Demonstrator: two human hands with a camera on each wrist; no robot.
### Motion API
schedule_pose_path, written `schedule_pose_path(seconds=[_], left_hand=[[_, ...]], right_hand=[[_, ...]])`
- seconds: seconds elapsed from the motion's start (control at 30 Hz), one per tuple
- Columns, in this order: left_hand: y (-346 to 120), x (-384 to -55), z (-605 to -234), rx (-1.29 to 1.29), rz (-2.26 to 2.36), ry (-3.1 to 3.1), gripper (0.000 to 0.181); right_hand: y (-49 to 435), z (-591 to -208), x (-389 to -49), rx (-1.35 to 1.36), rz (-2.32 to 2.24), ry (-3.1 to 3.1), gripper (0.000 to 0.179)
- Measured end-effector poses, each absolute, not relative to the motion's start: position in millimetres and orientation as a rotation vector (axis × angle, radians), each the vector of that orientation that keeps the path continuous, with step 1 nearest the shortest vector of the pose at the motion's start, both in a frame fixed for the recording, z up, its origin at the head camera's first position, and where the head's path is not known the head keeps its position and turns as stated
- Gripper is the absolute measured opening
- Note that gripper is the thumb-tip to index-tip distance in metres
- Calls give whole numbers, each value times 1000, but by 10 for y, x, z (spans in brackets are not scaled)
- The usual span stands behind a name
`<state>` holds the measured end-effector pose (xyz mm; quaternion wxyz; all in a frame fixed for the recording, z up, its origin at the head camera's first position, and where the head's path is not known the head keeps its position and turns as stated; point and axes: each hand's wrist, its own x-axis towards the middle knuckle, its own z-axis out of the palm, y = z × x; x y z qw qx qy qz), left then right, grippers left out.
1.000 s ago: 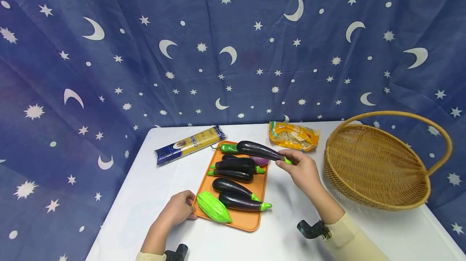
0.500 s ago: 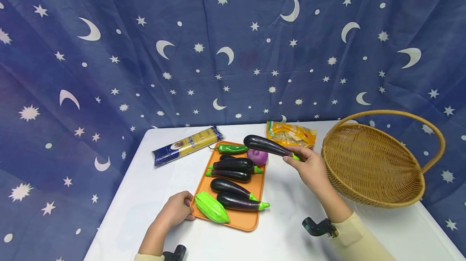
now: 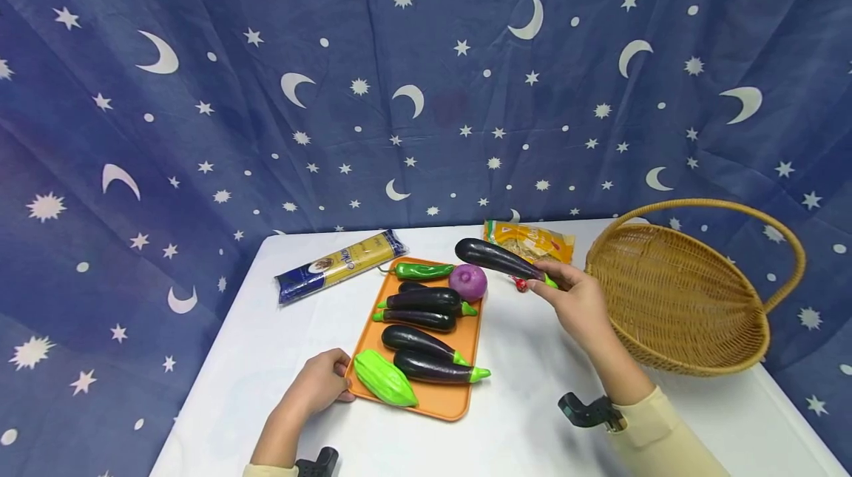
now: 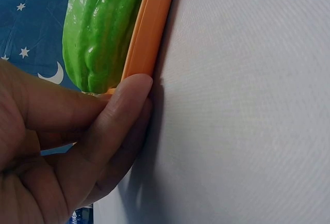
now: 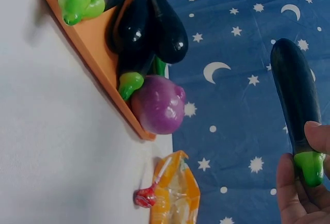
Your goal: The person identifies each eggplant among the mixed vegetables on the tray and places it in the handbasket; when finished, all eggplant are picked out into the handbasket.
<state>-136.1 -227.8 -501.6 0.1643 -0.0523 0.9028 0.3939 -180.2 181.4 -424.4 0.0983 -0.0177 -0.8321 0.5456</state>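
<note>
My right hand (image 3: 577,303) holds an eggplant (image 3: 495,256) by its green stem end, thumb on one side and fingers on the other. The eggplant is raised, its dark rounded end pointing left toward the tray's far corner. With thumb and fingers, my left hand (image 3: 319,382) pinches the near left edge of an orange tray (image 3: 439,404). Beside those fingers, a green ridged gourd (image 4: 103,33) lies on the tray. Several more eggplants (image 3: 435,367) lie across it, some stacked. A purple onion (image 3: 468,282) and a green chili pepper (image 3: 421,271) sit at its far end.
A brown wicker basket (image 3: 675,292) with a tall handle stands at the right. Behind the tray lie a blue and yellow pasta packet (image 3: 341,267) and an orange food bag (image 3: 535,242). A small red thing (image 5: 145,197) lies near the bag. A starry curtain (image 3: 426,92) hangs behind the table.
My right hand has moved right with the eggplant, off the tray's far end, uncovering the onion and then the small red thing. The left hand keeps its grip on the tray edge.
</note>
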Motion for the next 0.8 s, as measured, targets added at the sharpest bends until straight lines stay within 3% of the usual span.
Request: schedule_pose_path(seconds=[0.8], left_hand=[[-2293,-1371,-5022,-184,1178,2523,33]], right_hand=[[2130,-4150,-1671,-222,1555,-2417,40]])
